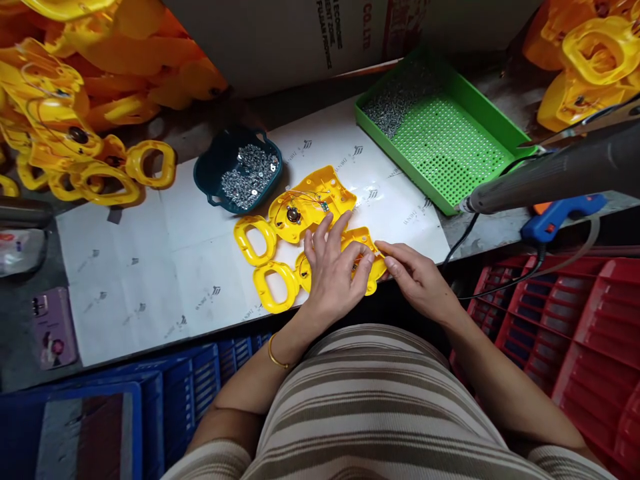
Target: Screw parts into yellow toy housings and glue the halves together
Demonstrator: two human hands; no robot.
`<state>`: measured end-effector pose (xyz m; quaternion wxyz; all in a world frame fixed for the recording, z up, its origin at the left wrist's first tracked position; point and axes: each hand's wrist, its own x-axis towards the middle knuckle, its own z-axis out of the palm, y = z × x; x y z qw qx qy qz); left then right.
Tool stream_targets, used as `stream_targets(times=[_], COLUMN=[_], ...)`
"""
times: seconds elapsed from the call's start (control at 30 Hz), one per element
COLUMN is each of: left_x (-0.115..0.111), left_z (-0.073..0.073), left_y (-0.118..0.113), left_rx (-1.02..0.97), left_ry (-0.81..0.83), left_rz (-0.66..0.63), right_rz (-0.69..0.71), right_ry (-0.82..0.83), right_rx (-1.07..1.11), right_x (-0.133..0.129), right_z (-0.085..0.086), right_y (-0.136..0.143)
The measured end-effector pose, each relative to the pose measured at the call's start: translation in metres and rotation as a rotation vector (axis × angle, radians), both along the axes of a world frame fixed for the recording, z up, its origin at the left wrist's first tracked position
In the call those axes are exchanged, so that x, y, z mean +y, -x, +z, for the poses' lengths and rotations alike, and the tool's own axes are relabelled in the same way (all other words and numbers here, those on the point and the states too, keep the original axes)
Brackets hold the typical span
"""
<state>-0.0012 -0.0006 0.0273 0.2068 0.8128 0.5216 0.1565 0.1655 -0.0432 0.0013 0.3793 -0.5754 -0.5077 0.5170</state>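
Note:
Two yellow plastic housing halves with ring handles lie open side up on the paper-covered table. Over the nearer housing point(371, 287) is my left hand point(333, 277), its thumb and index finger pinched together while the other fingers are spread. Whatever is in that pinch is too small to make out. My right hand point(420, 277) is closed on the right edge of this same housing, thumb and fingers on its rim. Just beyond, the farther housing point(320, 183) holds thin wires, a round dark part and a small green circuit board. My left fingertips reach over its near edge.
A dark teal basket point(210, 170) of small metal screws stands behind the housings. Right of it, a green perforated tray point(450, 133) holds more screws. A dark tool point(545, 173) and a blue glue gun point(560, 217) are at right. Yellow housings point(45, 120) are piled left, near a purple phone point(54, 327).

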Motion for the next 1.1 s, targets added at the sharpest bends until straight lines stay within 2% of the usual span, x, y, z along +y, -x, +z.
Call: stream_targets(times=[0.2,0.37,0.5,0.7,0.83,1.0,1.1], left_x=[-0.004,-0.012,-0.016,-0.001,0.015,0.029,0.031], left_z=[-0.002,0.0,0.002,0.012,0.015,0.015,0.013], left_y=[0.001,0.006,0.013,0.03,0.039,0.042,0.042], left_rx=[-0.032,-0.139,-0.162,-0.157,-0.226,-0.203,-0.213], left_ry=[-0.045,-0.057,-0.028,-0.001,-0.065,-0.128,-0.215], left_rz=[-0.011,0.0,-0.005,-0.182,-0.319,-0.456,-0.487], right_rz=[-0.062,0.056,0.086,0.094,0.143,0.216,0.227], right_ry=[0.191,0.298,0.33,0.339,0.316,0.325,0.321], right_rx=[0.211,0.287,0.335,0.339,0.339,0.333,0.347], right_x=[0.007,0.01,0.007,0.004,0.005,0.008,0.007], right_z=[0.002,0.007,0.008,0.012,0.015,0.017,0.019], right_y=[0.005,0.006,0.008,0.013,0.013,0.011,0.011])
